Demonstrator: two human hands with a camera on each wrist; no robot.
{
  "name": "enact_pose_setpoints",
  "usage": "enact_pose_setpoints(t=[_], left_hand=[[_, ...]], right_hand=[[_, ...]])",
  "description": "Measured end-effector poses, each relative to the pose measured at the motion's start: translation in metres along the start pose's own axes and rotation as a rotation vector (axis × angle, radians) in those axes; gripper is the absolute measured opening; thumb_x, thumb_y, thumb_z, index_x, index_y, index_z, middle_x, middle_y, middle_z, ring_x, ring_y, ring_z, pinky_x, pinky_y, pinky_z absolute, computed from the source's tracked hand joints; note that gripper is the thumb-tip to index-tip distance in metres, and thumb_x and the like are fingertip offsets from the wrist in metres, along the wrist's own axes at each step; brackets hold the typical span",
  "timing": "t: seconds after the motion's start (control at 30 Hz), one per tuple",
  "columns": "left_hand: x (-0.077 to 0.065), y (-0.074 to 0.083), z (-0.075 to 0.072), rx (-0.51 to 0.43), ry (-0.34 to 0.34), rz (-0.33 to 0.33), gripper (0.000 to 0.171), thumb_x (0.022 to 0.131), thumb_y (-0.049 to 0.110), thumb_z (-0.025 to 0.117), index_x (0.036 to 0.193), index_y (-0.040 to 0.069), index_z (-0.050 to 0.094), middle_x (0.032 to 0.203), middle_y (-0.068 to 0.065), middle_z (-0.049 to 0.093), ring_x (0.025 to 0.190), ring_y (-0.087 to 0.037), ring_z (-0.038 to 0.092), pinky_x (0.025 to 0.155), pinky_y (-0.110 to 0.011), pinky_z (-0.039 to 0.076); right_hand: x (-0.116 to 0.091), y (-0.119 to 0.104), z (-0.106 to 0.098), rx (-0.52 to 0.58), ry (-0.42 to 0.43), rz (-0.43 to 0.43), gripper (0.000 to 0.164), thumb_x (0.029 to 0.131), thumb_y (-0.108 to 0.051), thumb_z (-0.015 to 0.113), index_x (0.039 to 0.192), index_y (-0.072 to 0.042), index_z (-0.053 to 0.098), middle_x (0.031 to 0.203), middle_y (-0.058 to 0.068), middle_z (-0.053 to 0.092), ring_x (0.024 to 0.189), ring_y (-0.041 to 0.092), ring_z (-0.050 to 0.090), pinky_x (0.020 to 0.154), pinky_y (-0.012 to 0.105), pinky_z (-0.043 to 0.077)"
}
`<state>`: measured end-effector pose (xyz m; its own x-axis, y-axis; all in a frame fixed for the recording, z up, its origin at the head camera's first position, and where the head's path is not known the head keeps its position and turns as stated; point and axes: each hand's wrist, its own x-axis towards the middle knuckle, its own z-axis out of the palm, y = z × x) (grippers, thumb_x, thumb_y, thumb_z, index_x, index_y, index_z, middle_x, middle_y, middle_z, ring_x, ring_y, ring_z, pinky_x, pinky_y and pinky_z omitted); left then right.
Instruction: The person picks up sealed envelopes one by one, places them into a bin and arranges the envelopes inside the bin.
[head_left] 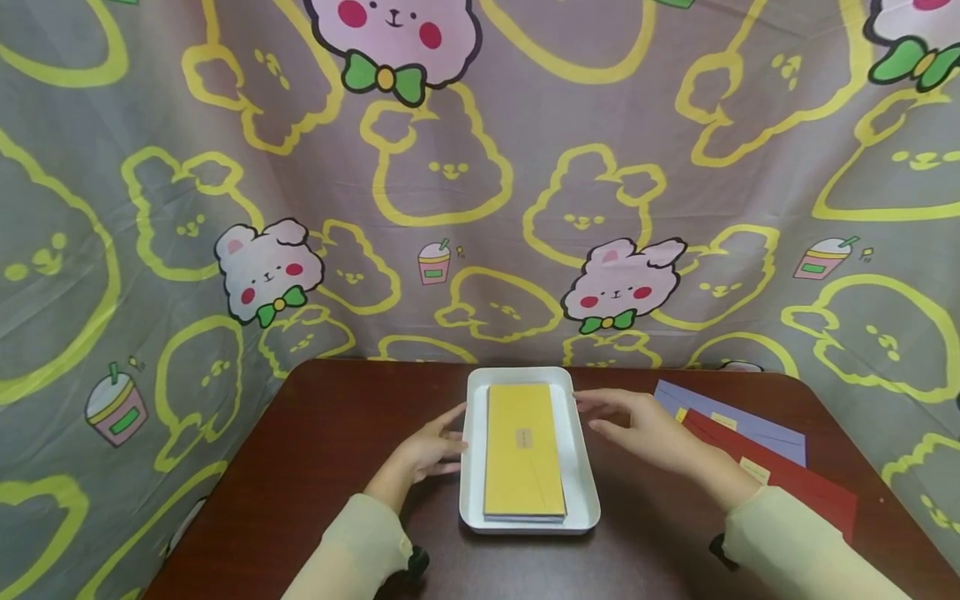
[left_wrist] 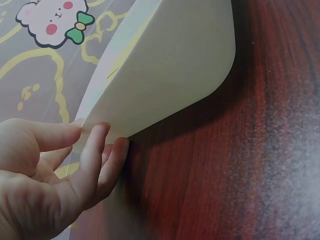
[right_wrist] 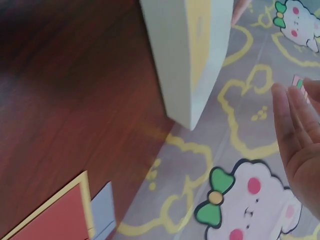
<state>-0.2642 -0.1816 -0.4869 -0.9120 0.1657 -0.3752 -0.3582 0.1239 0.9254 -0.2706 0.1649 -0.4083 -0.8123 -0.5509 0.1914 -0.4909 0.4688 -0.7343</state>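
A white tray [head_left: 588,492] lies lengthwise at the middle of the table. In it is a yellow envelope [head_left: 521,475] with a small tan label, and other layers show under its near edge. My left hand [head_left: 426,454] is at the tray's left side; in the left wrist view its fingertips [left_wrist: 102,129] touch the outer wall near a corner. On the other side, my right hand [head_left: 637,425] hovers by the right rim with fingers extended and nothing held. The right wrist view shows that hand [right_wrist: 302,135] apart from the tray wall [right_wrist: 170,65].
To the right lie a red envelope [head_left: 802,475] and a purple envelope [head_left: 738,417], overlapping, with a bit of yellow [head_left: 681,414] showing at the red one's corner. Behind the dark wooden table [head_left: 337,433] hangs a patterned cloth [head_left: 465,242].
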Motion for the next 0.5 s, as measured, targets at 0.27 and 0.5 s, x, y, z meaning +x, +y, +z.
enact_pose_setpoints(t=[0.27, 0.5], left_hand=[[-0.002, 0.000, 0.000, -0.010, -0.009, 0.009, 0.076, 0.098, -0.007, 0.059, 0.163, 0.015, 0.027, 0.131, -0.027, 0.056, 0.107, -0.032, 0.067, 0.089, -0.048, 0.059], [0.001, -0.001, -0.001, 0.000, -0.025, 0.023, 0.076, 0.099, -0.007, 0.058, 0.164, 0.014, 0.026, 0.133, -0.028, 0.056, 0.108, -0.033, 0.067, 0.089, -0.049, 0.058]], right_hand=[[-0.021, 0.022, -0.015, -0.044, 0.008, 0.006, 0.045, 0.094, -0.005, 0.073, 0.138, -0.009, 0.064, 0.121, 0.004, 0.071, 0.104, 0.018, 0.068, 0.087, 0.031, 0.058], [-0.042, 0.039, -0.037, -0.111, 0.050, 0.021, 0.044, 0.093, -0.001, 0.072, 0.136, -0.007, 0.065, 0.116, 0.002, 0.072, 0.101, 0.015, 0.068, 0.079, 0.030, 0.059]])
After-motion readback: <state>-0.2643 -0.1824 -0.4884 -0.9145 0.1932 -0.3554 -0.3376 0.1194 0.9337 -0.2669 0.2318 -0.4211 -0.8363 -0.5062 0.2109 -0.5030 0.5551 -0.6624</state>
